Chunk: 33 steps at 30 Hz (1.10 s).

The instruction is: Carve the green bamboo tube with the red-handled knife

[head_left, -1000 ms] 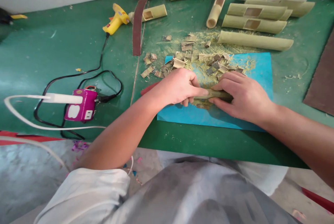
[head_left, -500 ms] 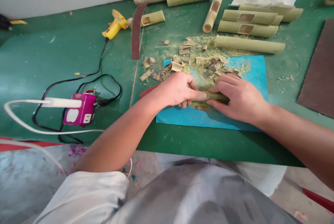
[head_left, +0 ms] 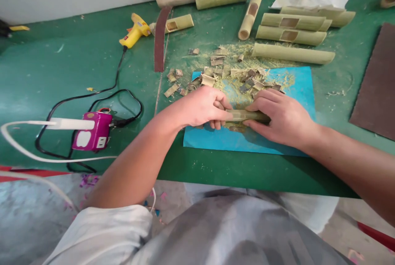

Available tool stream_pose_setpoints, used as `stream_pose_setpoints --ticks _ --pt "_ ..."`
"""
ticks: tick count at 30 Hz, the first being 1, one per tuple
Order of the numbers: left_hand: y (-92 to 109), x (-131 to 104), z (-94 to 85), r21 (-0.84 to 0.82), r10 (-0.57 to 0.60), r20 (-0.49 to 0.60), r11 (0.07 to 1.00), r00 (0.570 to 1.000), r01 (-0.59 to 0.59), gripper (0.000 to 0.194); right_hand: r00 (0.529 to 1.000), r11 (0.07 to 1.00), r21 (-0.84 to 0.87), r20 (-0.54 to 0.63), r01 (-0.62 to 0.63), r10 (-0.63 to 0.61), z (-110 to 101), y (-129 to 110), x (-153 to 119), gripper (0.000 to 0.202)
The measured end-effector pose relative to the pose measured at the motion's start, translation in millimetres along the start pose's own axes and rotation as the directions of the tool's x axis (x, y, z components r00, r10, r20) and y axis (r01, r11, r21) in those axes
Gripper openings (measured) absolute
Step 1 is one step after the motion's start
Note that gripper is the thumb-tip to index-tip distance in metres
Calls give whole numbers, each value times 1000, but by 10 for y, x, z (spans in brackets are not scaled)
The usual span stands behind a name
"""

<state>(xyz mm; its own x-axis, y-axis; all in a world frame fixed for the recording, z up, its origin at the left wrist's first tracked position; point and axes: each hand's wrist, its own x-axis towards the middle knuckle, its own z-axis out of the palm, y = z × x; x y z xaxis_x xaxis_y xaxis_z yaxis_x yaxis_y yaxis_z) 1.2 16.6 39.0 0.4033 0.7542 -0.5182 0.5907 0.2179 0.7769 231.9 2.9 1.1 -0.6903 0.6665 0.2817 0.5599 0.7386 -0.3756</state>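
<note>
A narrow length of bamboo (head_left: 236, 115) lies level between my two hands, low over a blue sheet (head_left: 305, 88). My left hand (head_left: 211, 106) is closed around its left end, thumb on top and fingertips curled beneath. Around the right part wraps my right hand (head_left: 274, 110), thumb on the near side and fingers over the far side. The tube's middle shows between the thumbs; both ends are covered by the hands. Small cut bamboo pieces (head_left: 208, 80) and pale shavings are scattered just beyond my hands.
Bamboo tubes with cut windows (head_left: 288, 35) lie at the back right, near a plain tube (head_left: 293, 54). A yellow glue gun (head_left: 134, 32), a sandpaper strip (head_left: 159, 47) and a purple power adapter (head_left: 94, 131) with cables occupy the left. A brown sheet (head_left: 375, 84) lies right.
My left hand has slid slightly left along the bamboo, baring more of its middle. My right hand keeps its grip. A red object beside my left wrist is now hidden.
</note>
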Motion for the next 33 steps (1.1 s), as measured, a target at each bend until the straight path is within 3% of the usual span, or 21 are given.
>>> stream_pose_setpoints --ticks 3,9,15,20,23,27,33 --pt "8 -19 -28 -36 -4 32 999 999 5 12 1000 1000 -6 2 10 -10 -9 -3 0 14" --pt "-53 31 63 30 39 -98 999 994 -36 22 999 999 -33 -27 31 -32 2 -9 3 15" --pt "-40 -35 -51 -46 54 81 998 995 -51 15 1000 1000 9 -7 22 -22 2 4 -7 15" --pt "-41 -49 -77 8 23 20 1000 1000 -23 14 1000 1000 16 -10 17 -16 9 19 -12 14" --pt "-53 -77 -48 109 127 -80 987 989 -118 16 1000 1000 26 -11 15 -15 10 19 -11 13" --pt "-51 -154 -15 240 308 -152 933 939 -267 11 1000 1000 11 -26 13 -13 6 15 -8 14" --pt "-21 -192 19 311 419 -206 885 884 -347 3 999 1000 4 -26 -20 20 10 13 -10 14"
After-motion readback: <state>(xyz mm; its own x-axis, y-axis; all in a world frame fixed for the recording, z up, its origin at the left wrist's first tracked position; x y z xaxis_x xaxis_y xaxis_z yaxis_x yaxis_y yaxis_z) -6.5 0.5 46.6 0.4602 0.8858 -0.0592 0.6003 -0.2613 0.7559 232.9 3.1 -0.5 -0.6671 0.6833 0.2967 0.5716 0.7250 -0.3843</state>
